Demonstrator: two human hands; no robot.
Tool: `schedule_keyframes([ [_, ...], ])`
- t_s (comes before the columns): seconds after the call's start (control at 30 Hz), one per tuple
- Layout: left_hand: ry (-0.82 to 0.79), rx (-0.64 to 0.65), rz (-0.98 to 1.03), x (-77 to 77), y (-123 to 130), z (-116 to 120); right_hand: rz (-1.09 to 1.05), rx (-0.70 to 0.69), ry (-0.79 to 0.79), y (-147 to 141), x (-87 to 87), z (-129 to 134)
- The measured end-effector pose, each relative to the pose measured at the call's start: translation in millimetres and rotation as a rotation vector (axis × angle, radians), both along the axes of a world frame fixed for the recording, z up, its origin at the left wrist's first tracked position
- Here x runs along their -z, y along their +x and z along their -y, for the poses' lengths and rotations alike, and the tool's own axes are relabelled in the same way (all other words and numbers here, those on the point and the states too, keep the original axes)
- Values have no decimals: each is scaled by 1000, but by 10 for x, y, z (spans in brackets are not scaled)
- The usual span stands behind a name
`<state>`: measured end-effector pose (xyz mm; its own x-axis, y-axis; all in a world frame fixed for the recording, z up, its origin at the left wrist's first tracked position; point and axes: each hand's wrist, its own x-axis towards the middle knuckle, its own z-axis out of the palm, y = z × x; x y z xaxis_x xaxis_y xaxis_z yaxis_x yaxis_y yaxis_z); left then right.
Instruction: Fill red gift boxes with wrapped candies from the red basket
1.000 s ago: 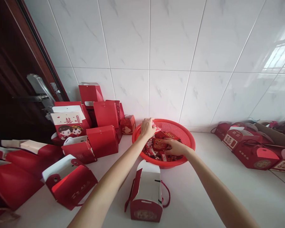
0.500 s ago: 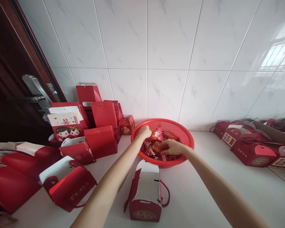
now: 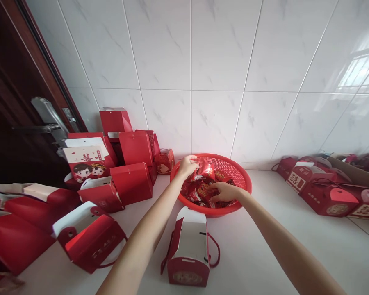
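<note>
A red perforated basket (image 3: 244, 176) holds several shiny red packets (image 3: 203, 192). My left hand (image 3: 189, 166) is at the basket's left side, its fingers closed on a red packet (image 3: 206, 169) raised a little above the others. My right hand (image 3: 223, 191) reaches into the right part of the basket, fingers curled down on the packets; what its fingertips hold, if anything, is hidden. In front of the basket stands an open red box (image 3: 188, 270) with a white inside and a red cord handle on each side.
Several red boxes (image 3: 131, 184) crowd the left, one open box (image 3: 92, 241) lying nearest my left arm. More closed red boxes (image 3: 327, 198) and a carton (image 3: 344, 168) are at the right. A tiled wall (image 3: 217, 119) rises behind; a dark door (image 3: 15, 82) is at the left.
My left hand has risen slightly, and the red packet by it is higher and tilted more upright. My right hand has barely moved among the packets.
</note>
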<state>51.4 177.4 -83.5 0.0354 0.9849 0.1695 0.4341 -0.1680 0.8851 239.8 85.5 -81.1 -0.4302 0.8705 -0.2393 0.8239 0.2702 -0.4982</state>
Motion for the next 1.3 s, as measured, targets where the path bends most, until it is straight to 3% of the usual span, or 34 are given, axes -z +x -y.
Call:
schedule_keyframes([
  [0.13,87,106,187,-66,62,27,-5,12,11,6,8,-17],
  [0.27,104,169,211,-112,104,96,-51,55,71,8,28,-29],
  [0.47,6,231,-80,-67,74,155,-126,84,128,21,103,-52],
  [0.6,-194,281,-333,10,6,135,-221,42,165,44,152,-74],
  [0.77,-316,445,-414,-16,-18,160,-269,41,211,57,159,-73],
  [0.87,-223,512,-332,-104,-10,202,-361,99,214,49,126,-52],
  [1.03,95,616,75,-174,20,228,-692,269,218,38,32,12],
  [1.17,99,587,238,-143,44,205,-950,251,182,62,-36,88],
  [1.3,64,565,286,-167,64,226,-1023,301,281,88,-53,135],
])
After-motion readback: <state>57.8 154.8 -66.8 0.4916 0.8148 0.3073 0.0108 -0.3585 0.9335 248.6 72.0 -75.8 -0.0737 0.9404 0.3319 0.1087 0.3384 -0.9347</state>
